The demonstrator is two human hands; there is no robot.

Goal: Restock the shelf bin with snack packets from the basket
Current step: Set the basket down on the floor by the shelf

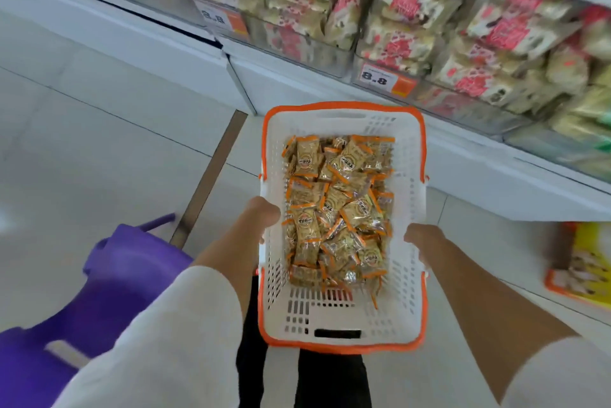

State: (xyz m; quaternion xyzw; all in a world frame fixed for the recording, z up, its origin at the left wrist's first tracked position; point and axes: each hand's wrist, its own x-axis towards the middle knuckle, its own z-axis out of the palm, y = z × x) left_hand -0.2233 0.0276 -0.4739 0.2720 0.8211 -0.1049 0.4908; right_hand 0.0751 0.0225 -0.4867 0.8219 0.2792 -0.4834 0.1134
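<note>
Sleeve: a white sleeve (172,341) on the left arm fills the lower left of my view; the other arm's sleeve shows only at the lower right corner
Left hand: the left hand (264,212) clamps the left rim of the basket; fingers curled round the edge, tips hidden from me
Right hand: the right hand (418,239) grips the opposite rim; fingers wrapped round the wall
Basket: a white basket (344,346) with an orange rim, held at centre frame over the tiled floor (82,143)
Snack packets: the snack packets (337,209) lie piled loose inside the basket; tan wrappers with orange ends; the basket's near end is bare
Purple item: a purple plastic item (99,292) at lower left; blurred, I cannot tell what it is
Second basket: a second basket (562,292) at the right edge; orange-rimmed, yellow packs inside
Shelf bins: clear shelf bins (330,57) across the top of the frame, full of red-and-white packs; a price tag (378,77) on one front, just beyond the basket's far end
</note>
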